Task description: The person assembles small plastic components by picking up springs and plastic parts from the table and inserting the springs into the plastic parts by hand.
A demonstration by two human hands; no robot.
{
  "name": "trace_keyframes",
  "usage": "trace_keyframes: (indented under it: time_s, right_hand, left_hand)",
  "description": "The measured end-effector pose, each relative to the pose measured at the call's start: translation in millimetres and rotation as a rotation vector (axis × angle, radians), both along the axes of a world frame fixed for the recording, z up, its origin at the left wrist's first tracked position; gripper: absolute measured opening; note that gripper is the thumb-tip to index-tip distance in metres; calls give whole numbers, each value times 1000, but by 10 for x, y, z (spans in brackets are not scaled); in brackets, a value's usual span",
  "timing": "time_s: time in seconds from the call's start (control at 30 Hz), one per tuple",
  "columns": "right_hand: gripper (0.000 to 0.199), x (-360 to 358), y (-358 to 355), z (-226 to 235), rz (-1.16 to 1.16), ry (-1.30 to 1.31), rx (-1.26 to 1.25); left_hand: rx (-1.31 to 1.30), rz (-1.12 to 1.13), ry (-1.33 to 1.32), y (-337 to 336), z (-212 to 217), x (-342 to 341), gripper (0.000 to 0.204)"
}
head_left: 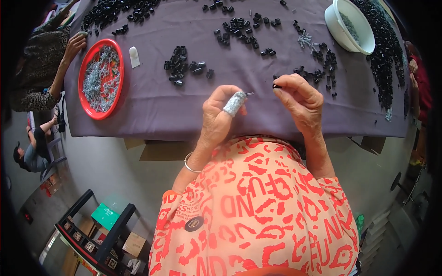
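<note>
My left hand (pixel 216 112) is closed just over the table's near edge, with grey wrapping (pixel 235 104) around one digit. A small grey metal pin (pixel 249 94) pokes out from its fingertips, pointing right. A short way to the right, my right hand (pixel 301 103) pinches a small black plastic piece (pixel 276 86) between thumb and finger. The pin and the piece are apart. Loose black cylindrical pieces (pixel 177 64) lie in a cluster beyond my left hand. More black pieces (pixel 329 69) and some pale pins (pixel 304 39) are scattered beyond my right hand.
A red tray (pixel 120 87) of pale pins stands at the left, beside a small white object (pixel 134 57). A white bowl (pixel 329 18) with grey contents is at the far right, by a large black heap (pixel 384 60). Another person's hand (pixel 76 44) rests at the left table edge.
</note>
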State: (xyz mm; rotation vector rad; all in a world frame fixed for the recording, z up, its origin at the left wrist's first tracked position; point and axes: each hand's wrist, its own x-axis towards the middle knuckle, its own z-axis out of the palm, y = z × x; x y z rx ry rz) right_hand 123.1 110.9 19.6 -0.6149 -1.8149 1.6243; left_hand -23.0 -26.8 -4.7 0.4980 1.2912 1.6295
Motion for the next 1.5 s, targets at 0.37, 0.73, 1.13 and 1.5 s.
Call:
trace_keyframes:
  time_s: [0.37,0.73,1.13,1.5]
  right_hand:
    - [22,-51,-281,114,-25,-47,77]
    - [22,-45,-314,69,7,13,175]
    - [22,-58,-345,52,5,14,219]
    - [23,-64,-299,23,50,11,207]
  left_hand:
    - [40,25,138,-13,198,95,8]
    - [63,9,234,-68,207,137,8]
    - [78,45,365,-60,193,206,8]
    - [36,29,378,-57,218,193,6]
